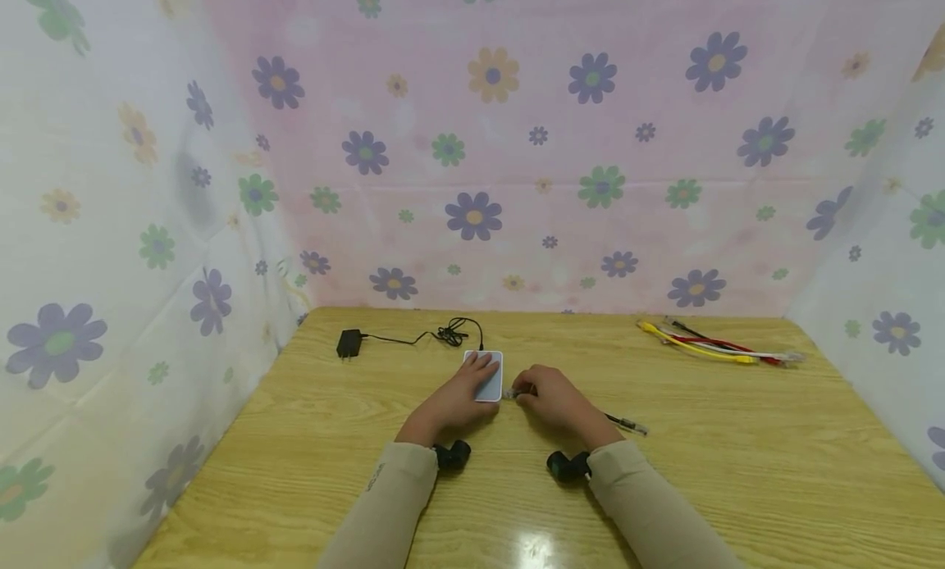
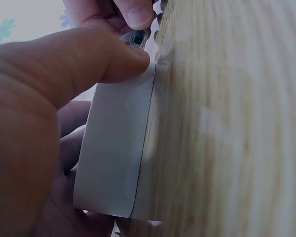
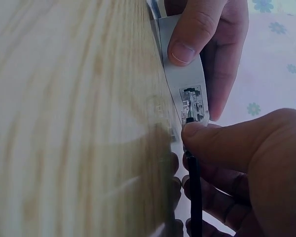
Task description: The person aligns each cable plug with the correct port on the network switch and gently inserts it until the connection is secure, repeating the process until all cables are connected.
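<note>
A small white router (image 1: 490,382) with a grey top lies flat on the table. My left hand (image 1: 459,395) holds it, fingers over the top and thumb on the near side, as the left wrist view shows the thumb against the white side wall (image 2: 116,153). My right hand (image 1: 554,398) pinches the clear plug (image 1: 510,394) of a short black network cable (image 3: 195,192) at the router's right side. In the right wrist view the plug meets the port (image 3: 191,94); how deep it sits I cannot tell. The cable's other plug (image 1: 636,427) lies right of my right wrist.
A black power adapter (image 1: 349,343) lies at the back left, its thin coiled cord (image 1: 450,334) running to the router's far edge. Several yellow, red, white and black network cables (image 1: 712,345) lie in a bundle at the back right. Flowered cloth (image 1: 546,159) surrounds the wooden table.
</note>
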Motion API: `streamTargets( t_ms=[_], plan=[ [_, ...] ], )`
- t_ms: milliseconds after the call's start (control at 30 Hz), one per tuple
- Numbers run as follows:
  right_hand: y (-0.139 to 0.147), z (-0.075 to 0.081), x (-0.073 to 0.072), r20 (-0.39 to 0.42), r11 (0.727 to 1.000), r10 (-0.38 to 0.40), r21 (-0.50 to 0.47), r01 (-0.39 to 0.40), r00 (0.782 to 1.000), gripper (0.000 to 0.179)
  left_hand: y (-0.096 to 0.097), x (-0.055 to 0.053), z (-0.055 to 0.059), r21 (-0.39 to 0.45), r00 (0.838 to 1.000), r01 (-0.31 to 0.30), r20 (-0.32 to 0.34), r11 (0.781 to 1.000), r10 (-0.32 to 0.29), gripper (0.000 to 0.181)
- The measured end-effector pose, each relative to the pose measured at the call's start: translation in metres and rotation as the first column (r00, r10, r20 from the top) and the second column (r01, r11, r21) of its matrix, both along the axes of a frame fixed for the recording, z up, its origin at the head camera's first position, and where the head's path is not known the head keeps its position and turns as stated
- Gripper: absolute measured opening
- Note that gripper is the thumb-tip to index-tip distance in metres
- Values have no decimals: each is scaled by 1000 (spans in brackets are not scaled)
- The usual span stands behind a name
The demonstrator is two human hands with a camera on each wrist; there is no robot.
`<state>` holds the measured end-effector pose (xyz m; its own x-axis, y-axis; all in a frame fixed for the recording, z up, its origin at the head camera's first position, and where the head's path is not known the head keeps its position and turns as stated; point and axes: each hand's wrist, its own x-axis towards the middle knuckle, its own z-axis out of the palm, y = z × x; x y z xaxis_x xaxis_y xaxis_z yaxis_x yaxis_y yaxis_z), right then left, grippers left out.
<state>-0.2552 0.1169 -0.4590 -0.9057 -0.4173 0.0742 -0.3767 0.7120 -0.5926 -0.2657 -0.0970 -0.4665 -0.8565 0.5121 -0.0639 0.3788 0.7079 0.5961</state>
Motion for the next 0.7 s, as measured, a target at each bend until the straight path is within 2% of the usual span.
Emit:
streamTargets(
  t_ms=[700],
  plan=[
    [-1, 1, -1, 4, 1000, 17, 19, -17, 1000, 15, 1, 0, -1, 4, 1000, -2, 3, 1000, 2, 74]
  ],
)
